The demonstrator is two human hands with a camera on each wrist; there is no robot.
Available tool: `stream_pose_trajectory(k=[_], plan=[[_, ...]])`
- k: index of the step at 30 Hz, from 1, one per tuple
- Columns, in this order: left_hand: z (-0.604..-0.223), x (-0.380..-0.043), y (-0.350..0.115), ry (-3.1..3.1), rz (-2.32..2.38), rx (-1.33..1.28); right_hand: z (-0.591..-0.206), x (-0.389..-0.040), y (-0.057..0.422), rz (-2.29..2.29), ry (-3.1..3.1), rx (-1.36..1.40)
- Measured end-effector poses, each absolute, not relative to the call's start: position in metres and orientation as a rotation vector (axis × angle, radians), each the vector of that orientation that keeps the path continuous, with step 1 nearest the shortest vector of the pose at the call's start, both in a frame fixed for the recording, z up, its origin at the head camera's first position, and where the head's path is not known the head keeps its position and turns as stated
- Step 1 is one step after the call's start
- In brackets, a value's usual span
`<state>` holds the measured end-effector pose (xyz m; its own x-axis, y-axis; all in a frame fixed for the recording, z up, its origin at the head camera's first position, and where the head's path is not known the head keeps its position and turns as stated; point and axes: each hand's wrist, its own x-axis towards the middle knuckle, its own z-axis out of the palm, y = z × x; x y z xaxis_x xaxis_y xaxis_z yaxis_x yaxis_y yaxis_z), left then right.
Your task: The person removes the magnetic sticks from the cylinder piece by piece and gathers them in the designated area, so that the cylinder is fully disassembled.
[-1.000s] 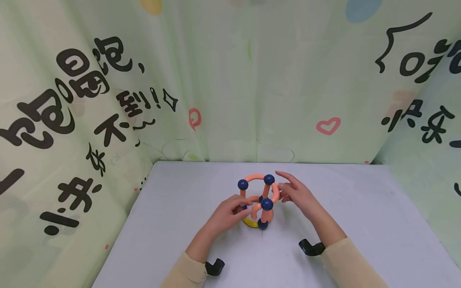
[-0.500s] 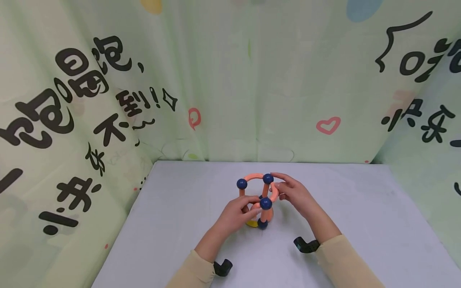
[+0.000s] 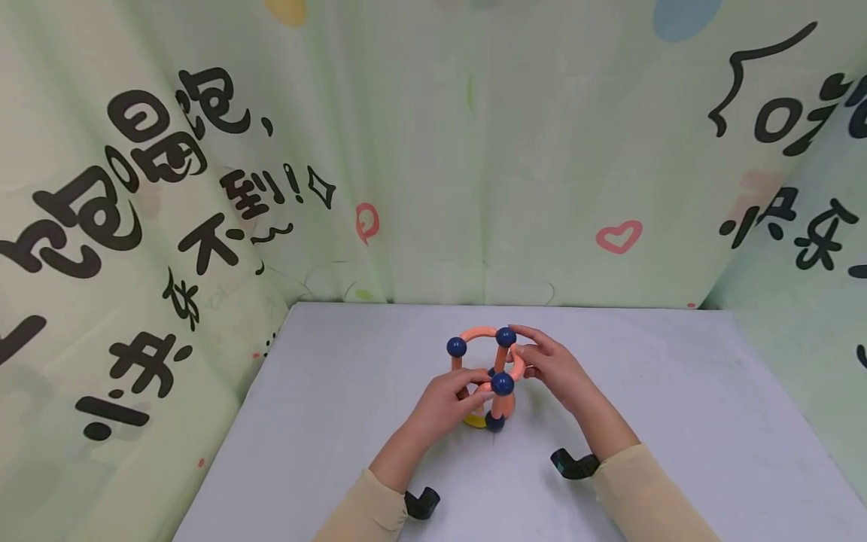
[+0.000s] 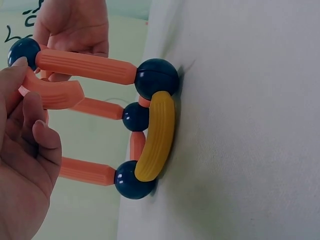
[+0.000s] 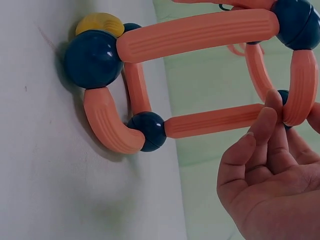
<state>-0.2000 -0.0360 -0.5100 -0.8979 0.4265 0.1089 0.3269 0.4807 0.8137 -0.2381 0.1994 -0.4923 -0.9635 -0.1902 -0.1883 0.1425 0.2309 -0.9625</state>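
Note:
A frame of navy balls joined by orange magnetic rods stands upright on the table. Its front upper ball carries a short curved orange rod, which my left hand pinches close to that ball. On the far right, my right hand grips another curved orange rod between thumb and fingers, with the index finger reaching toward the back upper ball. Low on the frame, a curved yellow rod links two bottom balls. My left fingers hide part of the frame in the head view.
The white table spreads around the frame on all sides. A pale green curtain with black writing hangs behind and at the sides. Each wrist wears a black camera mount, seen at the left sleeve and right sleeve.
My left hand has moved right, onto the curved rod by the front ball. My right hand has moved left and now grips the curved rod on the right. The frame stays in place.

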Motion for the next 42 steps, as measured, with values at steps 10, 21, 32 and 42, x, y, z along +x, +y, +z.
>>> stream_pose_trajectory(k=[10, 21, 32, 42], plan=[[-0.511, -0.201, -0.037, 2.593, 1.399, 0.666, -0.492, -0.236, 0.199, -1.799, 2.249, -0.031], [-0.516, -0.202, -0.044, 2.594, 1.402, 0.577, -0.494, -0.237, 0.2, -1.778, 2.265, -0.034], [-0.521, -0.204, -0.061, 2.619, 1.376, 0.469, -0.495, -0.238, 0.2, -1.794, 2.25, -0.031], [-0.536, -0.216, -0.091, 2.809, 1.18, 0.493, -0.495, -0.238, 0.199, -1.828, 2.218, -0.004]])
